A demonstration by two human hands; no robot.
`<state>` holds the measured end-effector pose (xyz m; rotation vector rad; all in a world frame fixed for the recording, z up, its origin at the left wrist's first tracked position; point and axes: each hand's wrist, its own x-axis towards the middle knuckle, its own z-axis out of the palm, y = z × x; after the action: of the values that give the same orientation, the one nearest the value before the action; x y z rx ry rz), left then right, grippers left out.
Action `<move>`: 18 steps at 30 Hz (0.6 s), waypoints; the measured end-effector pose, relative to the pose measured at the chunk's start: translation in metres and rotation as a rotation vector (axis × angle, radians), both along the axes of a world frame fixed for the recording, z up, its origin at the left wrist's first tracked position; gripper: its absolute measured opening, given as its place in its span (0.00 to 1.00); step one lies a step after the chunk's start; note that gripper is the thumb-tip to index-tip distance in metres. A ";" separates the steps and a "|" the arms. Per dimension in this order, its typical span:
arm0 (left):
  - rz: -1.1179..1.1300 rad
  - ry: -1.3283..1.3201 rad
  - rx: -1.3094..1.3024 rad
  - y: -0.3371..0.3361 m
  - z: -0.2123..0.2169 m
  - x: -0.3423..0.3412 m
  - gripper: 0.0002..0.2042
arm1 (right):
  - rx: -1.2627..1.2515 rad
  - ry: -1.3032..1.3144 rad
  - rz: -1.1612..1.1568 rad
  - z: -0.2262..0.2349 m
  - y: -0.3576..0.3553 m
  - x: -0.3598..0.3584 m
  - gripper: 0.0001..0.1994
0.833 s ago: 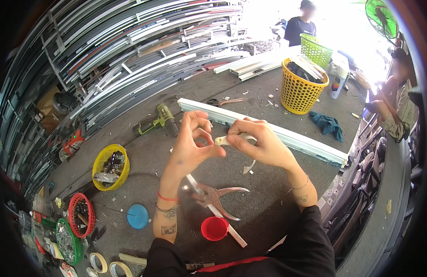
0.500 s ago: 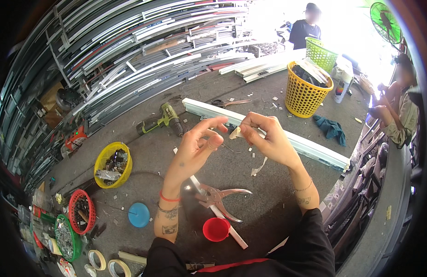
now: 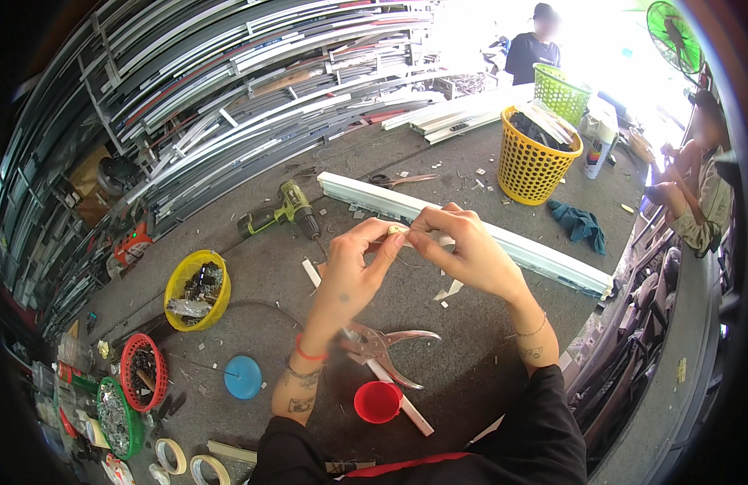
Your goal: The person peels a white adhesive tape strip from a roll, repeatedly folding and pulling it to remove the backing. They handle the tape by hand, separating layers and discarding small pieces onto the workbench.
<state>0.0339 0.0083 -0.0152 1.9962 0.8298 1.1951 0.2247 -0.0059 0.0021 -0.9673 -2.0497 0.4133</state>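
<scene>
Between the fingertips of both hands is a small crumpled piece of pale tape point(image 3: 397, 231). My left hand point(image 3: 351, 263) pinches it from the left, thumb and fingers together. From the other side, my right hand point(image 3: 464, 249) grips it, the fingers curled in. Just beyond the hands, a long white metal profile point(image 3: 544, 257) lies slantwise on the dark worktable point(image 3: 487, 339). A loose pale strip point(image 3: 450, 289) rests below my right hand. Under my left forearm lie large metal pliers point(image 3: 382, 349), crossing a thin white bar point(image 3: 410, 414); a red cup point(image 3: 377, 402) stands beside them.
A green drill point(image 3: 287, 212) and scissors point(image 3: 402, 179) lie farther off. At left are yellow point(image 3: 219, 311), red point(image 3: 130, 390) and green point(image 3: 131, 440) baskets, a blue disc point(image 3: 243, 377) and tape rolls point(image 3: 173, 462). A tall yellow basket point(image 3: 536, 174) stands far right; two people are beyond.
My left hand has moved right and closed on the tape that my right hand was pinching; before, its fingers were apart. The loose pale strip has shifted slightly.
</scene>
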 end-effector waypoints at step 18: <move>-0.004 -0.208 -0.145 0.020 -0.017 0.005 0.14 | 0.104 -0.084 -0.017 -0.003 -0.005 -0.001 0.10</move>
<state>0.0385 0.0283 -0.0325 1.7241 0.7840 1.2776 0.2235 -0.0108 -0.0010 -0.9527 -2.1147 0.2576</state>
